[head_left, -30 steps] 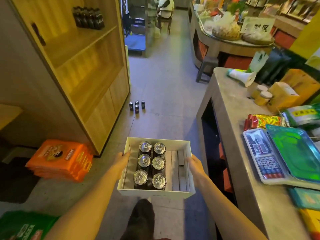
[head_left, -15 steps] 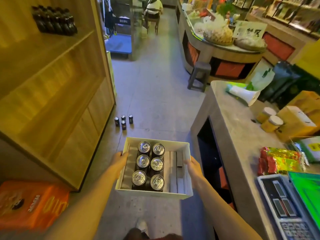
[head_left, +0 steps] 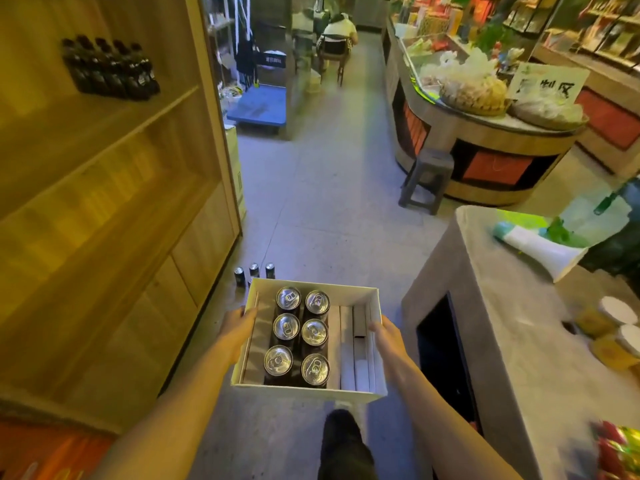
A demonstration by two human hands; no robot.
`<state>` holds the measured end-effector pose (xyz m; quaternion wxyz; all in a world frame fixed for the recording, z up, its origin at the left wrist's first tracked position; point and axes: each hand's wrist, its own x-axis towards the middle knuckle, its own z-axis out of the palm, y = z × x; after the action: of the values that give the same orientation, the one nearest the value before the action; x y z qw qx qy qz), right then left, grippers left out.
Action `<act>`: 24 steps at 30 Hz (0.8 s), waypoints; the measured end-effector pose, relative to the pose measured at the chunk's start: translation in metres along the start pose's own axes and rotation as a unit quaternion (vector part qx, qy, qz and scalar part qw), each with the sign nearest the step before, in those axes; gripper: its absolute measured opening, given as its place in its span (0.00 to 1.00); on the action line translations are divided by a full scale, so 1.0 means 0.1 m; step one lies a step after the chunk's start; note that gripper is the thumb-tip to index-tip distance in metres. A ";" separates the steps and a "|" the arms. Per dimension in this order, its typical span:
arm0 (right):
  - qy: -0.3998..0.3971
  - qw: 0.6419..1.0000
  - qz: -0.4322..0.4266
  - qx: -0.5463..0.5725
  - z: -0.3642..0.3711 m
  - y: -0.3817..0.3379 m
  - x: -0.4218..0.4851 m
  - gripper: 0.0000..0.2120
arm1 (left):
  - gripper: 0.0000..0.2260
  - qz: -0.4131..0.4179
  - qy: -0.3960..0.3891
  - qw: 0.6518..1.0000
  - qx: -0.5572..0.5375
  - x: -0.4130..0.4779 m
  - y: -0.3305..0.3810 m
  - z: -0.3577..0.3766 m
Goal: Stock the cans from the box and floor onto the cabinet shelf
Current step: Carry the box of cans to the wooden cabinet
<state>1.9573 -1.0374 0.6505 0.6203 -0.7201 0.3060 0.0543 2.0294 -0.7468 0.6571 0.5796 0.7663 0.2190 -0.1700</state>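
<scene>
Floor cans (head_left: pixel 254 273) nearer now, box (head_left: pixel 376 348) w/ 6 cans between both hands' grip – L (head_left: pixel 237 325), R (head_left: pixel 387 338); labels unreadable.

A grey stool (head_left: pixel 426 180) stands beside the round display counter (head_left: pixel 491 161).

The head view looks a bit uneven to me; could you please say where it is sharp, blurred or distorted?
Head view: the can tops in the box read sharp, with glare; the snack packets at bottom right are smeared; the cabinet edges bow from the wide lens.
</scene>
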 end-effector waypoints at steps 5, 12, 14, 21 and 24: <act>-0.048 0.998 -0.012 -0.030 -0.02 -0.48 1.08 0.12 | 0.12 -0.037 0.051 0.998 -0.006 0.61 0.41 0.32; -0.109 0.991 -0.036 -0.072 0.11 -1.25 2.37 0.11 | 0.16 -0.070 0.125 0.989 -0.042 1.34 0.95 0.55; -0.132 0.987 -0.056 -0.079 0.22 -1.47 2.63 0.12 | 0.15 -0.075 0.146 0.985 -0.057 1.47 1.08 0.55; -0.222 0.967 -0.087 -0.092 0.81 -2.09 3.28 0.09 | 0.13 -0.077 0.227 0.963 -0.119 1.88 1.38 0.36; -0.265 0.954 -0.086 -0.109 1.17 -2.28 3.48 0.10 | 0.14 -0.087 0.255 0.955 -0.126 2.07 1.42 0.18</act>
<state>2.3886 -1.0493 0.6611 0.5992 -0.7668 0.0596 0.2223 2.2801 -0.7688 0.6618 0.5793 0.6832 0.4444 0.0102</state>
